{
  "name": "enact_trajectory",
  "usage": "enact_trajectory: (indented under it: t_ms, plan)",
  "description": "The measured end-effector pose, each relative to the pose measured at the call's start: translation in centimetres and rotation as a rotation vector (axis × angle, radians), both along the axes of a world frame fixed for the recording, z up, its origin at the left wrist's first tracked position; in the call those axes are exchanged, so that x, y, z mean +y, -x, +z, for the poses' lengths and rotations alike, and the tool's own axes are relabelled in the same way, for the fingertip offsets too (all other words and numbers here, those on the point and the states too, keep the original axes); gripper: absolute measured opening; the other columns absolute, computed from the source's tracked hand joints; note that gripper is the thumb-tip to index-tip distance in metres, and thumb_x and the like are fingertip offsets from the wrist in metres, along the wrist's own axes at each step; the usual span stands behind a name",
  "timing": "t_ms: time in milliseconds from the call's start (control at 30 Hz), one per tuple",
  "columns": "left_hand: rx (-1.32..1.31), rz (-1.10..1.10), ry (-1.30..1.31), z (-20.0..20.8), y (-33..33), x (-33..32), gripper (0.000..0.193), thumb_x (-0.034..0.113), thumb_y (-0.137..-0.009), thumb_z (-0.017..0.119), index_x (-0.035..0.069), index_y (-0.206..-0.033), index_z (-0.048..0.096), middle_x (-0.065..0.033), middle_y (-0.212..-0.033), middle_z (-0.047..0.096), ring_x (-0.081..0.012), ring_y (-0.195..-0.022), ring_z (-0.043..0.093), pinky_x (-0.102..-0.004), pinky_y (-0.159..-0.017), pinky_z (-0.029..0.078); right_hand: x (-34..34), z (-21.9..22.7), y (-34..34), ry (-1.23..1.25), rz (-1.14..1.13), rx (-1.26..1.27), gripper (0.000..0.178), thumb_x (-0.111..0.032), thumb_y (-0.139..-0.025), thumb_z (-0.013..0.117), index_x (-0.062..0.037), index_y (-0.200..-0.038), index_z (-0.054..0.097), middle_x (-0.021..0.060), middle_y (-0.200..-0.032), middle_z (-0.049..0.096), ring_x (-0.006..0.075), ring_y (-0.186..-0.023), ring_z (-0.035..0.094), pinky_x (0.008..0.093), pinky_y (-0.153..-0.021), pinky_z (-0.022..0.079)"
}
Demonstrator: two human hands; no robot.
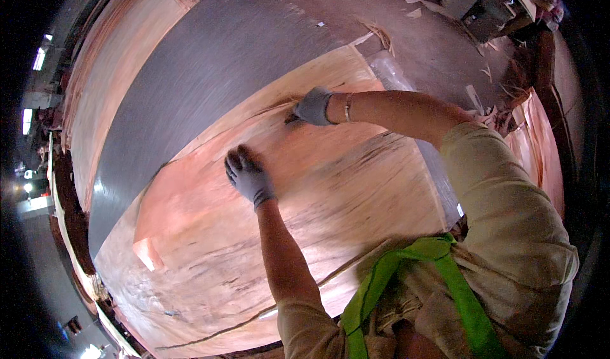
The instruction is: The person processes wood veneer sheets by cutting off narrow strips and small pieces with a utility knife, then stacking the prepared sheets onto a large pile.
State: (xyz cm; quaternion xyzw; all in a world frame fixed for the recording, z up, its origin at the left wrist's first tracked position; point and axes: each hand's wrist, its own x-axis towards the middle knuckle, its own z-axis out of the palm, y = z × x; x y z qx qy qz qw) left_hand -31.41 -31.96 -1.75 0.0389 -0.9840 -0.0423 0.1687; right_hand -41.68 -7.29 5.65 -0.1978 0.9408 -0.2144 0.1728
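A reddish sheet of wood veneer [210,181] lies over a broad, paler veneer sheet [356,194] with dark grain streaks. My left hand [249,176], in a grey glove with dark fingertips, rests on the reddish sheet with its fingers apart and slightly bent. Farther off and to the right, my right hand [313,107], gloved the same way, reaches to the far part of the reddish sheet. Its fingers point left and down beside a raised or split edge in the veneer. Those fingertips are dark and smeared, so whether they pinch the sheet is unclear.
Beyond the veneer runs a smooth dark grey surface [190,73]. A stack of veneer sheets [121,60] stands at the far left. Scraps litter the brown floor [406,35] at the upper right, and more crumpled veneer [537,136] sits right of my arm.
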Motion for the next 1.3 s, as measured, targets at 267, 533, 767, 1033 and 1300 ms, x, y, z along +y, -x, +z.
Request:
enact_trajectory:
  t_ms: [267,533,767,1033,1300]
  plan:
    - [-0.027,0.034,0.039,0.4,-0.2,1.0,0.041,0.026,-0.091,0.040,0.012,-0.129,0.046,-0.0146,-0.136,0.040,-0.0354,-0.126,0.034,-0.0471,-0.104,0.027,1.0,-1.0,1.3,-0.293,0.331,0.153,0.024,-0.024,-0.087,0.046,-0.0083,-0.098,0.060,0.0156,-0.086,0.065,0.0335,-0.079,0.064,0.0440,-0.068,0.051]
    - [0.073,0.156,0.040,1.7,1.1,3.1,0.042,0.022,-0.086,0.045,0.009,-0.126,0.047,-0.0148,-0.135,0.041,-0.0338,-0.125,0.036,-0.0468,-0.104,0.026,6.0,-0.3,3.4,-0.423,0.498,0.180,0.022,-0.023,-0.085,0.049,-0.0078,-0.097,0.060,0.0156,-0.083,0.065,0.0337,-0.076,0.065,0.0447,-0.062,0.051]
    - [-0.015,-0.308,-0.344,1.9,5.0,15.5,0.065,0.022,-0.080,0.054,-0.004,-0.134,0.030,-0.0176,-0.144,0.026,-0.0349,-0.134,0.022,-0.0465,-0.110,0.014,5.5,-0.1,4.4,-0.484,0.556,0.190,0.025,-0.025,-0.085,0.048,-0.0088,-0.096,0.064,0.0162,-0.091,0.065,0.0331,-0.079,0.064,0.0435,-0.064,0.051]
    - [-0.044,-0.395,-0.082,0.9,5.3,16.2,0.048,0.026,-0.083,0.050,0.016,-0.130,0.046,-0.0203,-0.143,0.027,-0.0368,-0.132,0.024,-0.0490,-0.108,0.017,13.9,-4.0,7.2,-0.295,0.482,0.231,0.026,-0.027,-0.082,0.051,-0.0088,-0.092,0.067,0.0154,-0.097,0.065,0.0327,-0.086,0.063,0.0383,-0.075,0.050]
    - [-0.043,-0.378,-0.036,1.0,5.4,15.7,0.047,0.026,-0.082,0.053,0.015,-0.128,0.049,-0.0246,-0.141,0.028,-0.0396,-0.131,0.026,-0.0496,-0.106,0.020,9.5,1.2,6.3,-0.665,0.585,0.054,0.022,-0.024,-0.079,0.055,-0.0085,-0.089,0.067,0.0150,-0.094,0.065,0.0315,-0.085,0.063,0.0384,-0.074,0.050]
